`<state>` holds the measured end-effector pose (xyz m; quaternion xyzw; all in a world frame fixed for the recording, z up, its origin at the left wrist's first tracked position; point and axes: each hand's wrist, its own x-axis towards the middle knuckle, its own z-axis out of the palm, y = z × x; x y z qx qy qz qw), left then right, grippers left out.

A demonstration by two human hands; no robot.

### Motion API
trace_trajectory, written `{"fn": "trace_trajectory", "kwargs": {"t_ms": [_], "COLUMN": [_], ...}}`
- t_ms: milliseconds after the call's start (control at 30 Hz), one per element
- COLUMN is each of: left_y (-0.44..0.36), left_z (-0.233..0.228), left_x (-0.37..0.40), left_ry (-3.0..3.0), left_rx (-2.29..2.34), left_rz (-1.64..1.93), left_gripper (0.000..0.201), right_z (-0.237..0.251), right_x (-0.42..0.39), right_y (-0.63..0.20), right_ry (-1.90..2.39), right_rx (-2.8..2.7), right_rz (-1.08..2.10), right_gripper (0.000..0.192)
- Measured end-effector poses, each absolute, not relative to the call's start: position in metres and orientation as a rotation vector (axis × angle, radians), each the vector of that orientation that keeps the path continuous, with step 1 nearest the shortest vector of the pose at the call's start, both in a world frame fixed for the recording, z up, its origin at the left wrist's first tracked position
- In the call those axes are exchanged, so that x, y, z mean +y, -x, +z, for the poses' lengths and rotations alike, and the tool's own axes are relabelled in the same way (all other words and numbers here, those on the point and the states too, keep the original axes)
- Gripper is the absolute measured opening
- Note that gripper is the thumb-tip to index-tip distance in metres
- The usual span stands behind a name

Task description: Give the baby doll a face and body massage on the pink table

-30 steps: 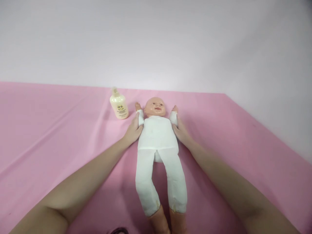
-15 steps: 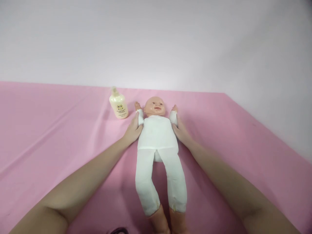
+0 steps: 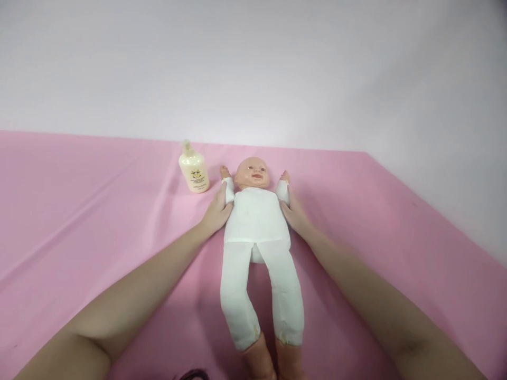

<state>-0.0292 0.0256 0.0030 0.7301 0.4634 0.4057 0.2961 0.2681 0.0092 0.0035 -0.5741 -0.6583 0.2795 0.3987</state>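
A baby doll (image 3: 256, 216) with a white cloth body and white limbs lies on its back, head away from me. Its upper arms point up beside its head. My left hand (image 3: 217, 209) is wrapped round the doll's arm on the left, thumb near its shoulder. On the other side, my right hand (image 3: 293, 210) grips the other arm in the same way. Some fingers of both hands are hidden behind the doll's arms. The doll's feet run out of view at the bottom edge.
A pale yellow pump bottle (image 3: 194, 171) with a dark printed label stands left of the doll's head. Pink cloth (image 3: 119, 211) with some creases covers the table. Behind it is a white wall (image 3: 253, 68). A dark curved object (image 3: 194, 373) shows partly at the bottom edge.
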Motion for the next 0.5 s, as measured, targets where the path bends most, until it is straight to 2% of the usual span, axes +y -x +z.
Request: {"fn": "trace_trajectory", "kwargs": {"t_ms": [500], "left_y": [0.03], "left_z": [0.0019], "left_x": [0.0255], "left_ry": [-1.934], "left_rx": [1.259], "left_rz": [1.061], "left_gripper": [0.08], "right_z": [0.0069], "right_x": [0.0078], "right_y": [-0.2667], "right_ry": [1.445], "right_rx": [-1.668], "right_rz": [0.708], "right_gripper": [0.083]}}
